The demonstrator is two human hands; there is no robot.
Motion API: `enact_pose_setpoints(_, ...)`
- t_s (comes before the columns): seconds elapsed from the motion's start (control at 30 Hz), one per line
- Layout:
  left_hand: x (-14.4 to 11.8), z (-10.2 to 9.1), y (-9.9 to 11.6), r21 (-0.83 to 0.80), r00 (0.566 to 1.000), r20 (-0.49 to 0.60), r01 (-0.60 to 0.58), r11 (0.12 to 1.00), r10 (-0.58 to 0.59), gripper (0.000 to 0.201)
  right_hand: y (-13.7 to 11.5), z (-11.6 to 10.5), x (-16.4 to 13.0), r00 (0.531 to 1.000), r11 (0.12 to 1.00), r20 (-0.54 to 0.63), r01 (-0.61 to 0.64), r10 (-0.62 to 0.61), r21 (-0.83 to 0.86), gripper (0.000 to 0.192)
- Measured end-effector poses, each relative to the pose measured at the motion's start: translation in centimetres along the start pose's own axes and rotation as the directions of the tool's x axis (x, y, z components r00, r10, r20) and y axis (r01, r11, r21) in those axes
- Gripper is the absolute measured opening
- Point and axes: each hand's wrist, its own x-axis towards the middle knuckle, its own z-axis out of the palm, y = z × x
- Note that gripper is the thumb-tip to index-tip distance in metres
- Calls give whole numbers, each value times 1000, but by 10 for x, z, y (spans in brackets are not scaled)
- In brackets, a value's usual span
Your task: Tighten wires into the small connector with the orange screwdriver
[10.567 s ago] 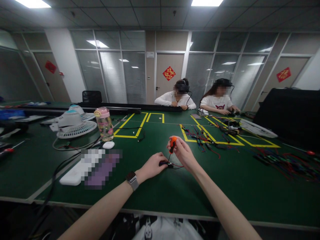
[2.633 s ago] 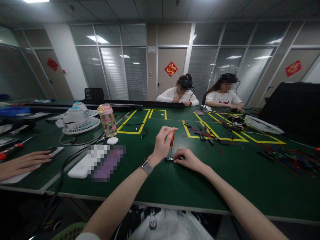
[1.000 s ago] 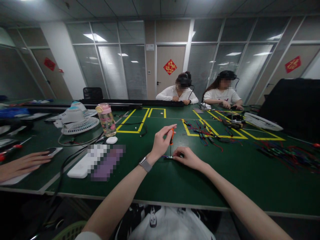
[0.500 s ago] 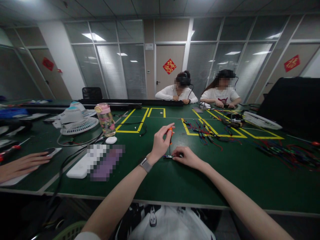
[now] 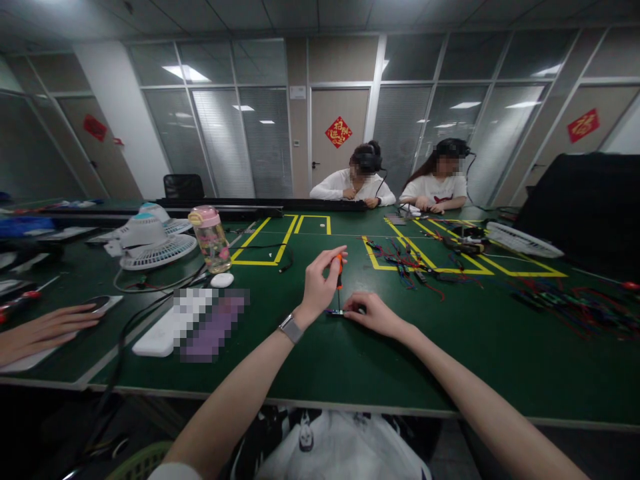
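Note:
My left hand [image 5: 321, 277] is closed around the orange and black handle of a screwdriver [image 5: 340, 275]. The screwdriver stands nearly upright, its thin shaft reaching down to a small circuit board [image 5: 334, 313] flat on the green table [image 5: 310, 373]. With pinched fingers, my right hand [image 5: 373, 313] grips the right end of that board. Its fingertips partly cover the board, and the exact point where the tip touches is too small to make out.
Wired circuit boards [image 5: 407, 260] lie beyond my right hand, with a larger wire pile [image 5: 575, 303] farther right. A bottle [image 5: 210, 240], white fan [image 5: 157, 250] and power bank [image 5: 173, 327] stand left. Another person's hand [image 5: 55, 327] rests on a mouse. Two people sit opposite.
The fingers of my left hand have shifted slightly on the screwdriver handle, showing more of it. My right hand and the board stay in place. The person opposite at right has moved their hands left.

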Motion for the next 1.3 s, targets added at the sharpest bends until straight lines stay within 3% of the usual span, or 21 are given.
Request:
enact_pose_setpoints(0.2, 1, -1, 4, 145, 996, -76, -31, 989, 42, 13, 0, 0, 0, 1000, 1000, 3, -1, 1, -10, 8)
enact_pose_setpoints(0.43, 1, -1, 3, 4, 1000, 2, -15, 1000, 15, 29, 3, 0, -1, 1000, 997, 12, 15, -15, -72, 10)
enact_pose_setpoints(0.63, 1, -1, 8, 171, 993, -86, -60, 983, 75, 12, 1, 1, 0, 1000, 997, 10, -1, 2, -73, 10)
enact_pose_setpoints(0.87, 1, -2, 3, 52, 1000, 0, -25, 998, 25, 30, 3, 4, -1, 999, 999, 14, -48, 48, -1, 10)
enact_pose_setpoints(1.17, 3, -2, 5, 166, 999, -32, -23, 986, 28, 12, 5, 7, 0, 999, 999, -19, -32, 32, -1, 9)
enact_pose_setpoints(1.3, 2, -1, 4, 95, 999, 18, -28, 995, 26, 22, 3, 9, 0, 999, 1000, -46, 5, -5, 12, 9)
